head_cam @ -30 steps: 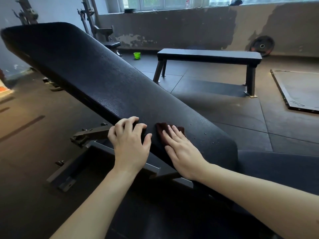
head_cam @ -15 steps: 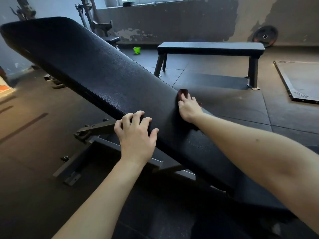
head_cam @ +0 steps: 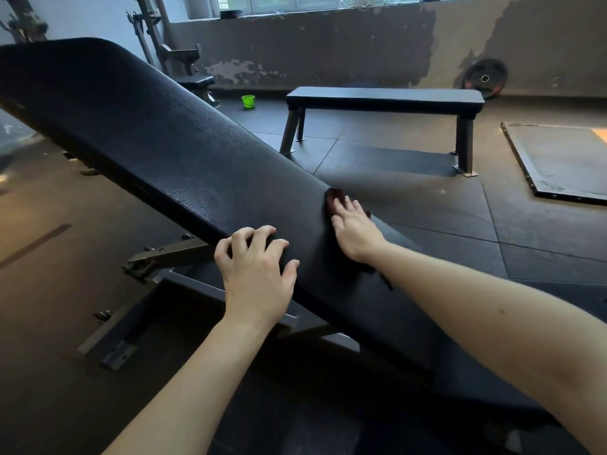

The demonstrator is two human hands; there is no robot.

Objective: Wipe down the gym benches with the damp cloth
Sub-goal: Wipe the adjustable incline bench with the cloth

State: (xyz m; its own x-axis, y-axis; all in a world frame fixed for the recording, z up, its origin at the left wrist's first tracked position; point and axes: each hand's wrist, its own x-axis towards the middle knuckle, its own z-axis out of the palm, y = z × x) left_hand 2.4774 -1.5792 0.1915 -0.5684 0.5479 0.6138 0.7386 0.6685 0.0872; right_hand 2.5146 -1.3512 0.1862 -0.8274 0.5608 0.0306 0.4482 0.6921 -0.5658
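Observation:
A black padded incline bench (head_cam: 170,149) slopes up from the lower right to the upper left. My right hand (head_cam: 356,233) lies flat on a dark maroon cloth (head_cam: 335,197) and presses it against the far edge of the pad; most of the cloth is hidden under the palm. My left hand (head_cam: 258,269) rests on the pad's near edge with its fingers curled over the rim. A second, flat black bench (head_cam: 384,98) stands further back on the floor.
The incline bench's grey metal frame (head_cam: 157,257) sits below my left hand. A small green bucket (head_cam: 248,101) stands on the floor by the far wall. A weight plate (head_cam: 485,78) leans on the wall. A lifting platform (head_cam: 558,162) lies at right.
My right hand slid the cloth from the middle of the pad near my left hand across to the pad's far edge. My left hand stayed on the near edge.

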